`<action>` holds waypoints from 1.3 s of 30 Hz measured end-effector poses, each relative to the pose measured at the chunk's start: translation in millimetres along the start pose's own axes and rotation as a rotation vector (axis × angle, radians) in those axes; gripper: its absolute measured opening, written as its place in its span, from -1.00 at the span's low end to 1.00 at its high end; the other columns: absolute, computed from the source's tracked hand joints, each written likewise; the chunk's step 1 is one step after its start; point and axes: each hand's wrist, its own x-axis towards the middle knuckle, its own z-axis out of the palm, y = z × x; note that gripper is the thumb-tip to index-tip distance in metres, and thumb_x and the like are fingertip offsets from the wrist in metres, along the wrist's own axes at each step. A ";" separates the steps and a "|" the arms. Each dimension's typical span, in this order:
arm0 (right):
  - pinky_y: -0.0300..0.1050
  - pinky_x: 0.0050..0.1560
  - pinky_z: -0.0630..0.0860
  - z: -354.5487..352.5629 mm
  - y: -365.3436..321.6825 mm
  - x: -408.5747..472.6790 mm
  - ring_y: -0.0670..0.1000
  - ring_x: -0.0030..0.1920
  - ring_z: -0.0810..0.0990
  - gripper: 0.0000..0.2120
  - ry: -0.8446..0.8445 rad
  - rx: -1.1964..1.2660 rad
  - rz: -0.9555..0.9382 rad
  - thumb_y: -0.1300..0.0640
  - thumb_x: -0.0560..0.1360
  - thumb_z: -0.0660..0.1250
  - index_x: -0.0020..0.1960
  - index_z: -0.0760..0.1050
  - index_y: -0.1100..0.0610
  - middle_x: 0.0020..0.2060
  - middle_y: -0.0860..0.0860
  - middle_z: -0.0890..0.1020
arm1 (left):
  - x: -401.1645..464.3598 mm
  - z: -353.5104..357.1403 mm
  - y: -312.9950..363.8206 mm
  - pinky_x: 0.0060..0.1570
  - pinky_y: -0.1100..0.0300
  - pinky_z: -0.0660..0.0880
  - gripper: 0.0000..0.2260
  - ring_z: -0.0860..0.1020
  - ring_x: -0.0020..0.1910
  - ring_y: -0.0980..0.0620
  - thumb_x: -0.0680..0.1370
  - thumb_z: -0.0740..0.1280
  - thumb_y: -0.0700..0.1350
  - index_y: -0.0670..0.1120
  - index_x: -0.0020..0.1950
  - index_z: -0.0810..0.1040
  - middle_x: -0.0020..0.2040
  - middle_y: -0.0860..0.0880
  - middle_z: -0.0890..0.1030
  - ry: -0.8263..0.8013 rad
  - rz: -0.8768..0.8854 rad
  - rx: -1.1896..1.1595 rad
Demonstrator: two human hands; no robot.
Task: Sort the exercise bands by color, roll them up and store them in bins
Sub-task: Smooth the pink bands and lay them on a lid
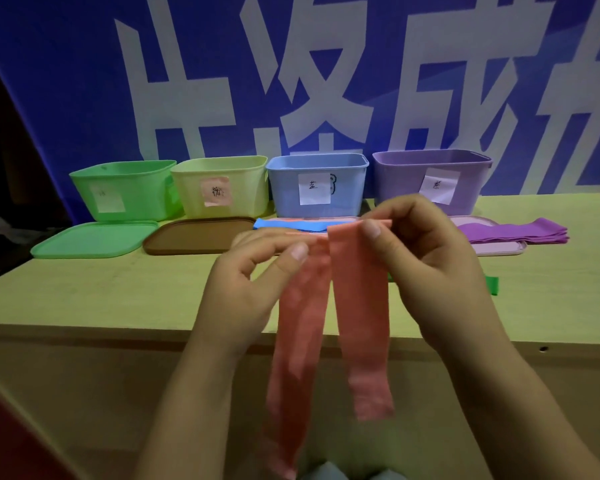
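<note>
A pink exercise band (pixel 359 306) hangs folded over in front of me, its two tails dropping past the table's front edge. My left hand (pixel 250 282) pinches the top of the left tail, and my right hand (pixel 426 251) pinches the top of the right tail. At the back stand a green bin (pixel 129 188), a yellow bin (pixel 222 185) with a pink label, a blue bin (pixel 316 185) and a purple bin (pixel 430 178). A blue band (pixel 284 225) lies before the blue bin. Purple bands (pixel 513 232) lie on a pink lid. A green band (pixel 492 285) peeks out behind my right hand.
A green lid (pixel 94 239) and a brown lid (pixel 194 235) lie flat before the left bins. The pink lid (pixel 499 249) sits at the right. The wooden table (pixel 101 292) ends near me at its front edge. A blue banner with white characters hangs behind.
</note>
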 end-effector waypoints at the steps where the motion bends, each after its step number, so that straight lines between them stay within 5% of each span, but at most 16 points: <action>1: -0.31 -0.29 0.46 -1.8 -1.1 -0.4 -0.12 -0.25 0.54 -0.94 0.007 -0.002 -0.006 0.17 0.49 0.35 -0.16 0.51 0.07 -0.24 0.07 0.60 | 0.1 0.0 -0.3 0.09 0.18 0.47 -0.86 0.58 0.09 0.08 0.45 0.36 -0.06 0.13 -0.07 0.68 -0.05 0.15 0.67 0.029 -0.026 -0.027; 5: -0.31 -0.32 0.44 -2.3 -8.4 -4.0 -0.15 -0.30 0.53 -0.93 -0.030 0.006 -0.007 0.14 0.44 0.41 -0.20 0.55 0.01 -0.30 -0.03 0.61 | -0.4 7.5 1.5 -0.10 0.32 0.50 -0.72 0.63 -0.05 0.14 0.49 0.34 -0.33 0.05 -0.13 0.70 -0.11 0.07 0.70 0.104 -0.153 -0.145; 8: -0.19 -0.35 0.48 5.1 -9.7 -6.9 -0.15 -0.34 0.54 -0.90 -0.054 0.042 0.024 0.21 0.44 0.39 -0.21 0.55 0.03 -0.33 -0.09 0.61 | -1.2 15.4 6.2 -0.13 0.21 0.54 -0.64 0.65 -0.12 0.10 0.45 0.35 -0.40 0.09 -0.16 0.70 -0.16 0.04 0.71 0.166 -0.222 -0.222; 13: -0.11 -0.32 0.50 18.2 1.1 -11.3 -0.07 -0.35 0.53 -0.91 -0.025 0.026 0.064 0.21 0.43 0.41 -0.21 0.56 0.06 -0.35 -0.10 0.60 | -8.0 19.7 17.6 -0.17 0.18 0.60 -0.52 0.67 -0.14 0.04 0.43 0.32 -0.49 0.10 0.05 0.58 -0.17 -0.03 0.71 0.184 -0.236 -0.330; 21: -0.01 -0.26 0.52 18.8 4.1 -13.6 0.11 -0.26 0.57 -0.93 0.044 -0.002 -0.011 0.15 0.40 0.40 -0.23 0.55 0.00 -0.28 -0.08 0.64 | -11.6 14.5 21.5 -0.24 0.25 0.56 -0.88 0.68 -0.17 0.01 0.44 0.33 -0.23 -0.08 -0.09 0.64 -0.19 -0.06 0.71 0.092 -0.220 -0.423; 32: -0.11 -0.25 0.54 19.4 7.9 -15.8 -0.03 -0.25 0.59 -0.97 0.077 -0.097 -0.063 0.11 0.40 0.38 -0.20 0.55 -0.01 -0.25 -0.05 0.63 | -13.6 7.7 19.0 -0.17 0.14 0.56 -0.82 0.67 -0.08 -0.04 0.46 0.31 -0.12 -0.04 -0.02 0.67 -0.09 -0.07 0.70 0.018 -0.192 -0.361; 39: -0.29 -0.20 0.50 20.3 10.8 -18.7 -0.10 -0.16 0.60 -0.96 0.105 -0.159 -0.150 0.12 0.43 0.40 -0.16 0.56 0.01 -0.24 -0.13 0.61 | -14.5 7.4 25.1 -0.14 0.32 0.55 -0.84 0.67 -0.14 0.11 0.35 0.47 -0.14 0.03 -0.10 0.67 -0.17 0.07 0.71 0.047 -0.098 -0.224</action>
